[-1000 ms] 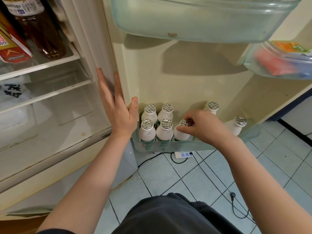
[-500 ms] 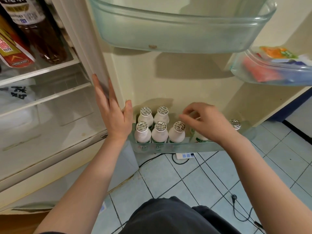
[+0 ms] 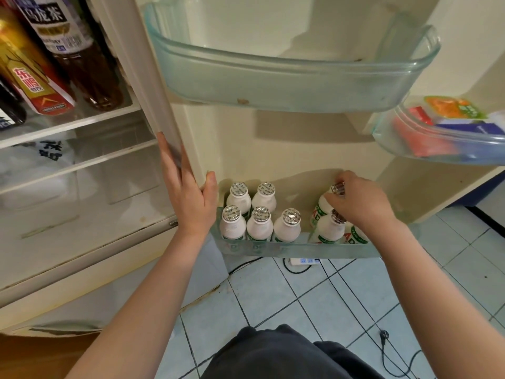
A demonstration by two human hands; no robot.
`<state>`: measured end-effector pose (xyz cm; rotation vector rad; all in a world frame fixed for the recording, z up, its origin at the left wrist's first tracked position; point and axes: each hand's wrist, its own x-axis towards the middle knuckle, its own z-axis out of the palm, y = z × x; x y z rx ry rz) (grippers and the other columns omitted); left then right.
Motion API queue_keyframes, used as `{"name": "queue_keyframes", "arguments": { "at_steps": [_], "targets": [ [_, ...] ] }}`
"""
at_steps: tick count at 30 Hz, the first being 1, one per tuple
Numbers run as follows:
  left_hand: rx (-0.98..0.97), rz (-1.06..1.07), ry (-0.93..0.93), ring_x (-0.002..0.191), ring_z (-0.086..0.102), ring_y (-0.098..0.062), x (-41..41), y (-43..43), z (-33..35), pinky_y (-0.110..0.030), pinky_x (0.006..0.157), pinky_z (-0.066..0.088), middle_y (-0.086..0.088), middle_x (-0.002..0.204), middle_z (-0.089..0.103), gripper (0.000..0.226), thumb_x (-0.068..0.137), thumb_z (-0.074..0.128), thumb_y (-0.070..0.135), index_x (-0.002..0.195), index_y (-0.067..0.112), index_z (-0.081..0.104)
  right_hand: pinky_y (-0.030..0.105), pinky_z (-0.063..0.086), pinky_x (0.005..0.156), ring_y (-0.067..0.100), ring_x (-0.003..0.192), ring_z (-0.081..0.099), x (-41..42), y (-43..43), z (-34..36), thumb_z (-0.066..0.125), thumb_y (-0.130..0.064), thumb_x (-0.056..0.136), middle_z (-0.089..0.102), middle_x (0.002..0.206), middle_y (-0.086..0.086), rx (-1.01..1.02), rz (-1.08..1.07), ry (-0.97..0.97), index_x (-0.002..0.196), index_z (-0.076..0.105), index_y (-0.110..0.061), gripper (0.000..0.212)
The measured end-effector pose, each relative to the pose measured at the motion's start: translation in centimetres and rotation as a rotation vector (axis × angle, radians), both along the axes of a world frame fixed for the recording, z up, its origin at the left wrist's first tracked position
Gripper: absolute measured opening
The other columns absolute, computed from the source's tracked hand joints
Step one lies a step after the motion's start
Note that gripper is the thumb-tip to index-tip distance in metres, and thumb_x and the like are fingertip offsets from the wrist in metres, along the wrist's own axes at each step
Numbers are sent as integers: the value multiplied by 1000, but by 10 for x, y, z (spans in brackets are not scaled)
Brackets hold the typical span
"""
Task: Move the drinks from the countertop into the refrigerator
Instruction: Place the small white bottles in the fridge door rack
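White bottle point(image 3: 323, 205) pinched at its cap point(image 3: 338, 188) by the right hand point(image 3: 358, 205)'s fingers point(image 3: 343, 177).

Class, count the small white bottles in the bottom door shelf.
7: two bottles at back left, three in front, two at the right hand; its wrist may hide another.

I am logging drink bottles point(image 3: 287, 228) showing white bodies, silver printed caps and green-and-red lettering, inside a pale-green door bin point(image 3: 273, 248). Above the bin, the door liner point(image 3: 273, 149) is showing cream. Up-left of the bin, a tea bottle point(image 3: 90, 75) is showing dark brown under a black-and-white label. Below the bin, floor tiles point(image 3: 262, 291) are showing pale blue with dark grout.
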<state>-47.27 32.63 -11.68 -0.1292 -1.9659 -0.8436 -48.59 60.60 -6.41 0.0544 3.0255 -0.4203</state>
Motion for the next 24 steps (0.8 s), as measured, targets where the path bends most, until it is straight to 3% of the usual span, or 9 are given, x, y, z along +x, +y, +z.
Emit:
{"name": "queue_keyframes", "arguments": {
  "at_steps": [4, 11, 15, 19, 24],
  "targets": [
    [13, 19, -7, 145, 15, -35, -2, 0, 0, -56, 110, 29, -13, 152, 1, 57, 96, 38, 31, 148, 35, 16, 31, 38, 70, 32, 101, 57, -1, -6, 1, 59, -26, 89, 63, 111, 12, -27, 83, 30, 121, 54, -14, 35],
    [14, 17, 2, 144, 16, -38, -4, 0, -4, -54, 112, 27, -14, 152, 2, 59, 97, 36, 35, 150, 37, 10, 33, 44, 83, 29, 107, 57, -3, -26, -1, 61, -28, 89, 64, 116, 9, -124, 265, -19, 125, 55, -18, 38],
    [15, 20, 0, 145, 13, -28, -3, 0, -1, -45, 115, 26, -17, 151, 3, 59, 96, 38, 32, 150, 36, 14, 24, 38, 78, 21, 105, 57, -9, -34, -1, 64, -26, 87, 64, 116, 2, -190, 366, -61, 121, 57, -22, 35],
    [10, 24, -15, 146, 12, -25, -2, 0, -2, -43, 115, 25, -19, 151, 5, 54, 97, 37, 33, 147, 23, 20, 15, 32, 72, 8, 92, 51, -13, -34, -1, 67, -23, 86, 62, 112, -5, -285, 421, -106, 117, 60, -24, 32],
    [2, 27, -19, 146, 11, -26, -3, -2, -3, -45, 115, 25, -18, 151, 5, 53, 98, 36, 35, 146, 17, 22, 13, 34, 73, 5, 90, 52, -15, -35, -4, 68, -22, 85, 60, 107, -10, -339, 431, -105, 114, 62, -25, 30]
  ]
}}
